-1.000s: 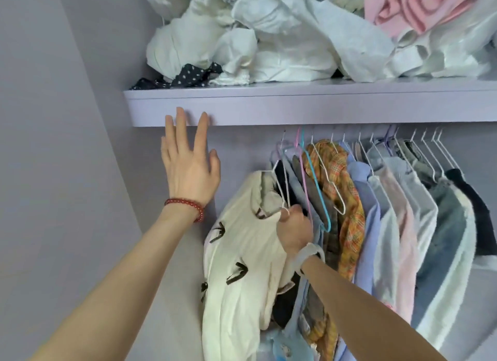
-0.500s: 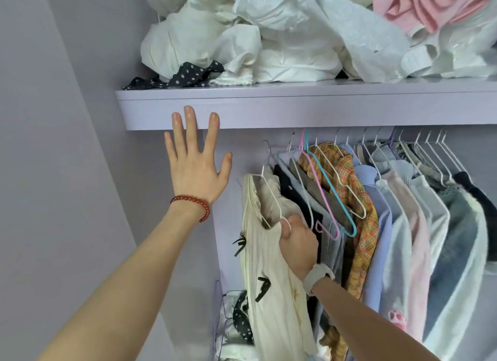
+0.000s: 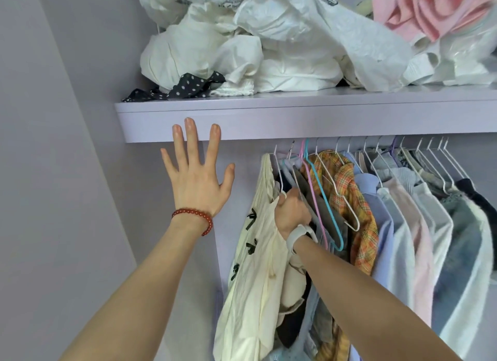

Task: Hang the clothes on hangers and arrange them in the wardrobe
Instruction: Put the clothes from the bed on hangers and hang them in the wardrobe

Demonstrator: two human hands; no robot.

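At center frame, our right hand (image 3: 291, 212) is clenching the white hanger (image 3: 279, 177) of the cream garment (image 3: 258, 253); our left hand (image 3: 197, 183) is hovering, spread. If we are letting go before the hook seats, it could drop.

Pale lilac wall (image 3: 53, 172) filling the nine o'clock side, matching lilac shelf (image 3: 309, 118) running across from centre towards three o'clock, lilac back panel (image 3: 242, 156) showing beneath it, soft even light falling over everything, faint shadow sitting under the shelf edge
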